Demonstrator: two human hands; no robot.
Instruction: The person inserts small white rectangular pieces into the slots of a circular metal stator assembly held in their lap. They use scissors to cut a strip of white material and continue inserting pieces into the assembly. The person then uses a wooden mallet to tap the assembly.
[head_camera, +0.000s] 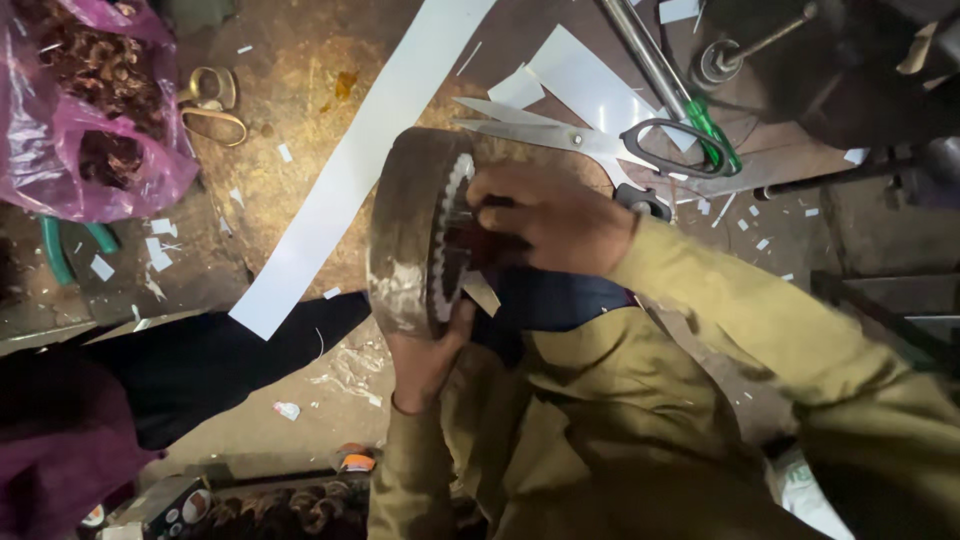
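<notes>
The left hand (425, 355) cups the lower edge of a round, rusty motor stator (420, 235) from beneath, its grip closed on the rim, thumb pressed up by a paper slip (482, 293). The stator stands on edge over the person's lap. The right hand (555, 220) curls into its toothed inner face, fingers bent tight against the slots. Beyond, large scissors (600, 145) lie on the tabletop (290, 90) beside a long white paper strip (350, 170) and a pink bag (95, 110).
</notes>
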